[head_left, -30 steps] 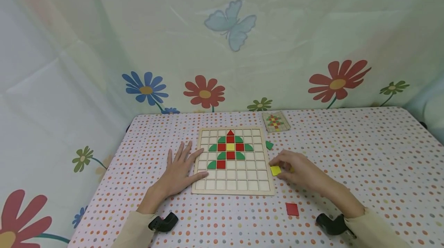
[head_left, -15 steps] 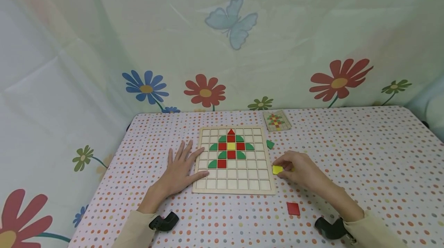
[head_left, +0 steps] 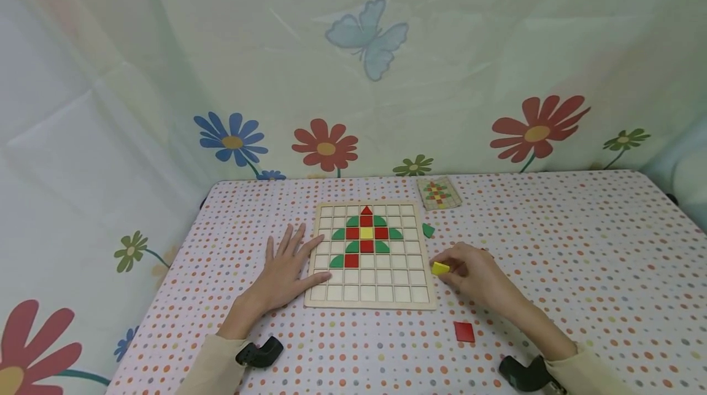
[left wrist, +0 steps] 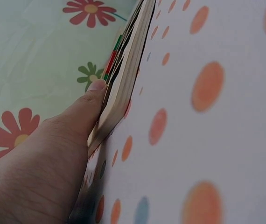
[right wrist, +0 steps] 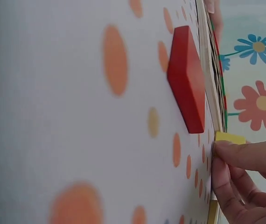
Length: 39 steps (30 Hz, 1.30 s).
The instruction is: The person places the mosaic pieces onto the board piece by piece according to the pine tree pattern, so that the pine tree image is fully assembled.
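A wooden grid board (head_left: 370, 298) lies flat, with red, green and yellow pieces set in its upper and middle cells. My left hand (head_left: 280, 278) rests over its left edge, fingers spread and thumb on the frame; the left wrist view shows the thumb (left wrist: 79, 112) against the board's side. Just off the right edge, my right hand (head_left: 475, 272) pinches a yellow square tile (head_left: 440, 268), now tilted, between thumb and fingertips. In the right wrist view that tile (right wrist: 231, 138) stands beside the board. A second yellow piece (right wrist: 212, 212) shows below the fingers, partly hidden.
A red square tile (head_left: 464, 332) lies on the dotted tablecloth in front of the right hand. Beyond the board's right edge is a green piece (head_left: 428, 230). Further back lies a pattern card (head_left: 439, 193) with a matching tree-like picture.
The yellow tile in my right hand has turned from lying flat to tilted, while the hand has shifted only slightly. My left hand has stayed in place on the board.
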{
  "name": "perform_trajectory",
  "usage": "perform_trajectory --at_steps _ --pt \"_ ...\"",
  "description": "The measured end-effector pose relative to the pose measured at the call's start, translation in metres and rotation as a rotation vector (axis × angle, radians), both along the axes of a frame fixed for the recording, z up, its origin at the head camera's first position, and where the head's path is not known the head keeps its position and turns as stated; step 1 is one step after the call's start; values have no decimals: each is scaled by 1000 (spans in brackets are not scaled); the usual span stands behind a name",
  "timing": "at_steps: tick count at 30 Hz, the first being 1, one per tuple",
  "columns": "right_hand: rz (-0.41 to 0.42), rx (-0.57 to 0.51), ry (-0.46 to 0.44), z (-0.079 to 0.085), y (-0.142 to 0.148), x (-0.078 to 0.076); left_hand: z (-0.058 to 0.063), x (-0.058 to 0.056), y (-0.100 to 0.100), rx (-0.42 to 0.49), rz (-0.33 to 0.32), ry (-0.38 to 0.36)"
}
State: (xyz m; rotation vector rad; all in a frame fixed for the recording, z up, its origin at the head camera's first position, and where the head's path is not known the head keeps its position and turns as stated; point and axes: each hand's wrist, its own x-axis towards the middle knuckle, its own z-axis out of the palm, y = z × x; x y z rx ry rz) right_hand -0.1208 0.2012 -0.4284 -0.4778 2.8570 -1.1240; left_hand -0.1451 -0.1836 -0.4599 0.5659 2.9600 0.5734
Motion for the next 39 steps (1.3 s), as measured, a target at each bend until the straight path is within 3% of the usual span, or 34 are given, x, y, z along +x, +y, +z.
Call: perform_trajectory --at_steps 8,15,21,32,39 --pt "-19 -31 -9 0 -1 -2 1 -2 0 -1 0 3" --pt "-23 -12 0 10 -6 -6 2 -1 -1 -7 -2 -21" --pt "50 -51 28 19 -16 -13 2 -2 0 -8 -3 -14" --pt "148 -125 56 19 -55 -24 2 -2 0 -5 -4 -23" --pt "188 -183 0 16 -76 -38 2 -2 0 -9 -3 -30"
